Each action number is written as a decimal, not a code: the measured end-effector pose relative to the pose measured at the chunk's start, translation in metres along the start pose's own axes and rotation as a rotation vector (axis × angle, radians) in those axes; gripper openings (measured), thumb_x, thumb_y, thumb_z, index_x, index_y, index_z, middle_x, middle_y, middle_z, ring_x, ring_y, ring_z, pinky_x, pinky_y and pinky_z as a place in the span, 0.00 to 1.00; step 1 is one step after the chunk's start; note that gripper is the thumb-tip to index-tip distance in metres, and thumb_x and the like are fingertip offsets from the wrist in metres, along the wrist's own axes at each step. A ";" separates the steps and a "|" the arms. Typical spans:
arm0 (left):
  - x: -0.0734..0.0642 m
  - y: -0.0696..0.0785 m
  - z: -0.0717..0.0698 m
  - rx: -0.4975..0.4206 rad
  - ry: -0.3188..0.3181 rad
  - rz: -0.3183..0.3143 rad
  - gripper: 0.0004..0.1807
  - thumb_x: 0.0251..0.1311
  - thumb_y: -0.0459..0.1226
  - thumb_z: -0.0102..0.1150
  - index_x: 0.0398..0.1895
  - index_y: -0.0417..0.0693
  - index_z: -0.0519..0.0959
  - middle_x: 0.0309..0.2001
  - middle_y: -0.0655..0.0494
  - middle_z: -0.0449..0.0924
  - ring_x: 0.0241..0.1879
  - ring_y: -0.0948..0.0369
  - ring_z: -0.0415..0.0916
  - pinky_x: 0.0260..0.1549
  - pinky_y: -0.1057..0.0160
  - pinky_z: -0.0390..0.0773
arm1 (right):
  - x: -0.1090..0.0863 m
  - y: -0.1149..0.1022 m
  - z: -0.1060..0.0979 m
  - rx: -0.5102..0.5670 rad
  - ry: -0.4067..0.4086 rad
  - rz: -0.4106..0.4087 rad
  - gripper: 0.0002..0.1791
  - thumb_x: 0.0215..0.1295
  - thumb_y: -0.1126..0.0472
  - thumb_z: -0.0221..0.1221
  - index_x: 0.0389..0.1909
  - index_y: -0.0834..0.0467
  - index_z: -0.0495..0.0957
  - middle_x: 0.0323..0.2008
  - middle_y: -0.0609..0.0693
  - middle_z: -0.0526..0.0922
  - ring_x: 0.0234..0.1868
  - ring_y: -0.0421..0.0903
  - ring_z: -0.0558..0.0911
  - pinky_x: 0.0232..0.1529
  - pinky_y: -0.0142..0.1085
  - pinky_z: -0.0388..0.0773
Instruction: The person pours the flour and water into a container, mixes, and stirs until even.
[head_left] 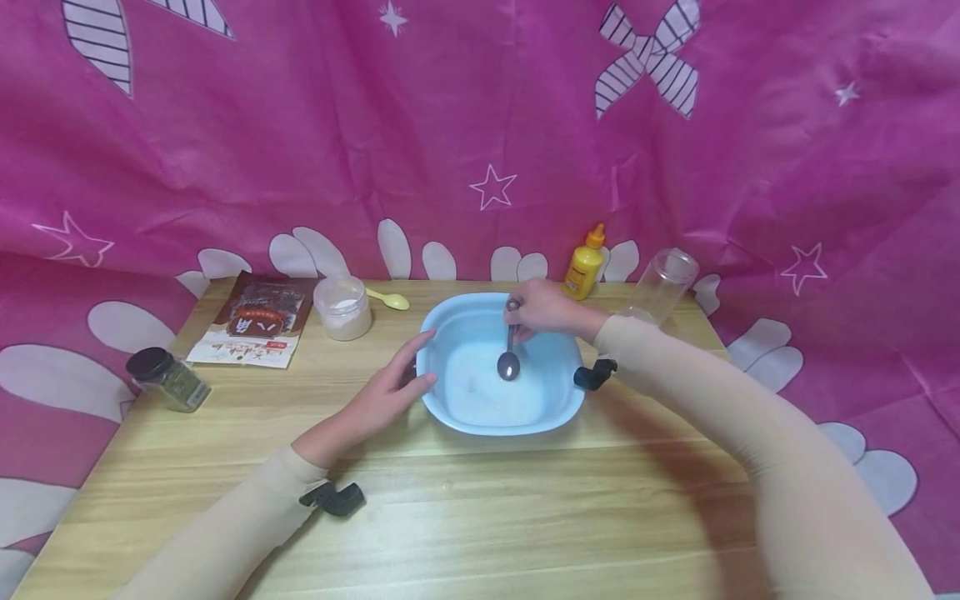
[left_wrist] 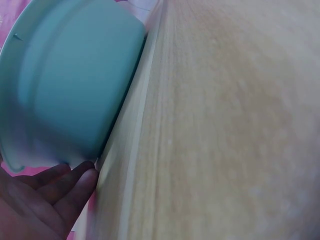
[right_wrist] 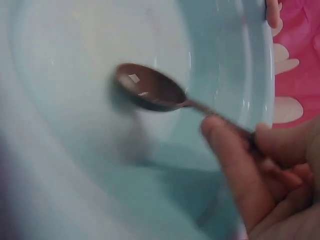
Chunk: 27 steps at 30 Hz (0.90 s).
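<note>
A light blue plastic basin [head_left: 450, 417] stands on the wooden table, its inside floor pale and cloudy white. My right hand [head_left: 543, 307] pinches the handle of a metal spoon [head_left: 508, 365] between thumb and fingers, over the basin's far side. In the right wrist view the spoon's bowl [right_wrist: 150, 87] faces up above the basin floor, with a shadow below it. My left hand [head_left: 390, 385] rests against the basin's left side, thumb and fingers spread along the rim. From the left wrist, its fairly straight fingers [left_wrist: 65, 187] touch the basin's outer wall [left_wrist: 75, 85].
Left of the basin are a jar of white powder [head_left: 345, 310], a yellow spoon [head_left: 390, 300], a brown-and-white packet [head_left: 258, 321] and a black-lidded spice jar [head_left: 171, 382]. Behind to the right stand a yellow squeeze bottle [head_left: 584, 265] and a clear cup [head_left: 663, 283]. A pink curtain [head_left: 450, 125] hangs behind.
</note>
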<state>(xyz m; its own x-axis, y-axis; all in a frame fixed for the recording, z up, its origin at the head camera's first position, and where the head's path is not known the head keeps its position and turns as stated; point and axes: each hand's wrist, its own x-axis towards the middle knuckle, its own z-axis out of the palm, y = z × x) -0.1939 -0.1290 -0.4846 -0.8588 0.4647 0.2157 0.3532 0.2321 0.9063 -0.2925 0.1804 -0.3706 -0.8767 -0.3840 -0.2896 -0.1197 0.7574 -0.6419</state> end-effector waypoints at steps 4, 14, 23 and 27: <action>-0.001 -0.002 0.000 -0.005 0.002 0.009 0.39 0.85 0.41 0.58 0.92 0.56 0.54 0.87 0.37 0.57 0.78 0.36 0.69 0.76 0.37 0.72 | -0.002 -0.004 0.006 0.125 -0.122 -0.029 0.12 0.81 0.63 0.66 0.54 0.69 0.86 0.37 0.58 0.92 0.41 0.52 0.95 0.48 0.44 0.95; 0.000 -0.002 0.000 -0.016 0.000 0.010 0.39 0.85 0.40 0.58 0.92 0.57 0.55 0.87 0.38 0.57 0.80 0.37 0.66 0.77 0.38 0.71 | -0.005 0.003 -0.004 -0.105 -0.304 -0.013 0.09 0.81 0.65 0.65 0.49 0.68 0.87 0.34 0.57 0.91 0.36 0.50 0.94 0.43 0.40 0.95; 0.000 0.000 0.000 -0.003 -0.002 -0.009 0.39 0.85 0.41 0.59 0.91 0.58 0.55 0.86 0.39 0.59 0.78 0.38 0.70 0.76 0.38 0.72 | -0.006 -0.003 -0.014 -0.277 -0.194 -0.052 0.07 0.81 0.62 0.66 0.49 0.62 0.88 0.34 0.53 0.90 0.33 0.45 0.93 0.40 0.37 0.94; 0.000 0.000 -0.001 -0.003 -0.002 -0.008 0.39 0.85 0.41 0.59 0.91 0.57 0.55 0.86 0.39 0.59 0.78 0.38 0.70 0.77 0.38 0.72 | -0.008 -0.011 -0.005 -0.174 -0.337 -0.083 0.08 0.80 0.64 0.66 0.48 0.66 0.87 0.33 0.55 0.90 0.35 0.48 0.94 0.42 0.40 0.95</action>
<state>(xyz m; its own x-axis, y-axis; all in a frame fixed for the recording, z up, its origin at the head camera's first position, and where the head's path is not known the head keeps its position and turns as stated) -0.1938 -0.1301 -0.4842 -0.8609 0.4644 0.2078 0.3454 0.2335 0.9089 -0.2859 0.1782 -0.3580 -0.6621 -0.5776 -0.4775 -0.2864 0.7838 -0.5510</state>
